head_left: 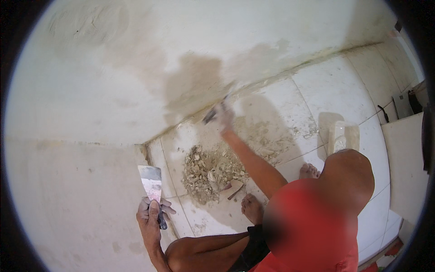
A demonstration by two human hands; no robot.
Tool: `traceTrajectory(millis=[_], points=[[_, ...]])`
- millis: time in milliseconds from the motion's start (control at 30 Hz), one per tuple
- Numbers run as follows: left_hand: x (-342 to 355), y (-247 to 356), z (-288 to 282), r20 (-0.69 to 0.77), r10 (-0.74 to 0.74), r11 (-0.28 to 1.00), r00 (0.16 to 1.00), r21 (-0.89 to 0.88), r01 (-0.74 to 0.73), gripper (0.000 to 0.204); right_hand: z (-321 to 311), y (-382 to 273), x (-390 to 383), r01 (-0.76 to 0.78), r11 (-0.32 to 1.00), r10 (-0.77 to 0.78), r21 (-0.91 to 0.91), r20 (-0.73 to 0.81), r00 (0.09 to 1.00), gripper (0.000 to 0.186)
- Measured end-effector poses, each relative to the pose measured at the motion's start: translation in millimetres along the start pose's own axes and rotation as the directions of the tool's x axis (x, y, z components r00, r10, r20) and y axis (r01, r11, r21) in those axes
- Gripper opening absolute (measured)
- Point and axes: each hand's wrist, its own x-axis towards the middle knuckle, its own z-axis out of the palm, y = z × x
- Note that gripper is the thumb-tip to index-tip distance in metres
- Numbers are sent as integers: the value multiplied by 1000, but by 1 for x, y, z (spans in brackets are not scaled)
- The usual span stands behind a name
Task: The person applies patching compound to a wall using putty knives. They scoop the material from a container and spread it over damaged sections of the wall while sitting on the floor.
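Dust pales the person's right hand [223, 117], which is blurred and wrapped around a slim dark-handled tool with a pale metal blade [210, 116]; its blade points toward the stained seam [267, 82] where the far off-white plastered wall [113, 81] meets the white square-tiled floor [326, 86]. Blur hides whether the edge touches the plaster. The left hand [149, 212] grasps a broad putty knife with a flared, paste-smeared metal blade and a black handle [152, 180], thumb along the near side, blade upright, apart from the far wall and close to the left-hand corner.

The step in hand looks like working the low edge of that wall. To do it well, the right-hand blade should probably lie at a shallow angle and travel along the seam in short, even strokes, since a steep edge could gouge the plaster or catch on a tile. A firm wrist and light pressure seem best where the brown damp-looking patches sit low on the wall. The putty knife is best kept level enough that nothing slides off its blade; how much paste it bears is hard to judge.

A heap of broken grey-beige rubble [199, 177] lies near the seam, between the two hands and in front of the bare feet [252, 207], so the right forearm should pass above it without dragging grit into the seam. A pale rectangular tub [355, 134] stands at right, beyond the right knee.
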Motion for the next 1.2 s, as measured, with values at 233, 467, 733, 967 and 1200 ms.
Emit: traceTrajectory(millis=[233,467,733,967,1200], points=[[3,6,3,24,30,999,999,-20,-30,29,-27,-57,66,97,974,-80,206,-88,993,20],[0,9,4,64,-53,999,997,7,53,28,13,-22,-8,60,994,-63,94,22,998,39],[13,25,26,122,75,996,990,-46,-70,25,10,-33,101,299,954,-299,-7,-83,951,66],[-3,12,1,113,-96,993,989,84,87,28,7,2,-3,-25,989,20,146,35,999,57],[1,25,9,109,-16,1000,994,13,15,29,-47,-66,79,189,979,-178,72,-144,973,8]])
